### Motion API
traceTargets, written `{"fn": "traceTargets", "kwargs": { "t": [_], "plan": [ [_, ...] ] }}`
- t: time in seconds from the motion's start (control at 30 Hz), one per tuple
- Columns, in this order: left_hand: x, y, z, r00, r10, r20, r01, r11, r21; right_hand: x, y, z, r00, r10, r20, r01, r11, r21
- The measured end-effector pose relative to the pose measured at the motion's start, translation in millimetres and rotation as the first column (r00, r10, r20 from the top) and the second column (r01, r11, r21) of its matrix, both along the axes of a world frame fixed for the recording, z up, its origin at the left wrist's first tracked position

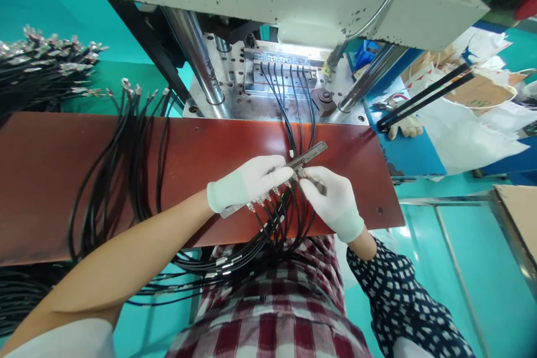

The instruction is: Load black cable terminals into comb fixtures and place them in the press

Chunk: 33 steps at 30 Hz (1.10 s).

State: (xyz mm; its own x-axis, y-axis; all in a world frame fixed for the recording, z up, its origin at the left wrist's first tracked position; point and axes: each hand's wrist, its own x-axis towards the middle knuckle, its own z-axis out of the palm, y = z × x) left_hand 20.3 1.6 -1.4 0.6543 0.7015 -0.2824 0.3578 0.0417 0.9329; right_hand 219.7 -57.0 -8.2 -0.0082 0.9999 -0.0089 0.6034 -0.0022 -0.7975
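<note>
My gloved left hand (pixel 255 179) is closed around a long grey metal bar (pixel 312 154), tilted with its far end up to the right. Along the bar's near edge sits a row of several small metal connectors (pixel 267 197), each on a black cable (pixel 289 218) that hangs down toward my lap. At the row's right end, the gloved fingers of my right hand (pixel 329 198) pinch one cable connector (pixel 301 173) against the bar. Behind my hands, several more black cables (pixel 287 123) run back into a metal mould (pixel 279 78) on the press bed.
A reddish-brown board (pixel 201 145) lies across the front of the press, with a cable bundle (pixel 136 145) draped over its left part. The press's steel columns (pixel 197 56) stand either side of the mould. More cables with metal ends (pixel 50 61) are piled far left; a glove (pixel 405 127) lies right.
</note>
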Motion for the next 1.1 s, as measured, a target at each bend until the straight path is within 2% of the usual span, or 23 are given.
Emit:
{"fn": "traceTargets", "kwargs": {
  "t": [0.1, 0.17, 0.33, 0.47, 0.63, 0.73, 0.83, 0.97, 1.1],
  "plan": [
    [-0.7, 1.1, -1.4, 1.000, 0.000, -0.009, 0.000, 1.000, 0.018, -2.6, -3.7, -0.7, 0.975, -0.063, 0.212, 0.024, 0.983, 0.181],
    [-1.1, 1.4, -3.0, 1.000, 0.001, -0.007, -0.001, 0.999, 0.049, -4.9, -3.3, -2.9, 0.938, -0.092, 0.335, -0.007, 0.959, 0.284],
    [-0.4, 0.9, -5.9, 0.999, 0.007, 0.034, -0.010, 0.995, 0.103, -6.5, 1.4, -8.7, 0.862, -0.133, 0.488, -0.084, 0.914, 0.398],
    [1.0, -0.3, -3.9, 0.999, 0.019, 0.048, -0.025, 0.991, 0.133, -6.5, 3.7, -8.6, 0.842, -0.145, 0.520, -0.113, 0.895, 0.432],
    [1.5, -2.2, 1.3, 0.999, 0.029, 0.017, -0.028, 1.000, -0.014, -4.2, -0.6, -4.6, 0.898, -0.103, 0.428, -0.074, 0.923, 0.378],
    [1.8, -1.6, 3.7, 0.999, 0.033, 0.007, -0.033, 0.997, -0.064, -5.3, -9.9, 0.0, 0.906, -0.137, 0.401, -0.063, 0.892, 0.448],
    [2.2, -0.4, 4.0, 0.999, 0.042, -0.002, -0.042, 0.999, -0.032, -11.4, -18.5, 4.8, 0.852, -0.153, 0.501, -0.130, 0.865, 0.485],
    [2.5, -0.5, 2.0, 0.999, 0.051, 0.004, -0.051, 0.999, -0.012, -22.8, -19.2, 8.7, 0.717, -0.177, 0.674, -0.220, 0.860, 0.460],
    [3.2, -1.0, 0.4, 0.999, 0.048, -0.007, -0.048, 0.999, 0.011, -30.2, -12.4, 5.5, 0.701, -0.185, 0.689, -0.221, 0.862, 0.456]
  ]
}}
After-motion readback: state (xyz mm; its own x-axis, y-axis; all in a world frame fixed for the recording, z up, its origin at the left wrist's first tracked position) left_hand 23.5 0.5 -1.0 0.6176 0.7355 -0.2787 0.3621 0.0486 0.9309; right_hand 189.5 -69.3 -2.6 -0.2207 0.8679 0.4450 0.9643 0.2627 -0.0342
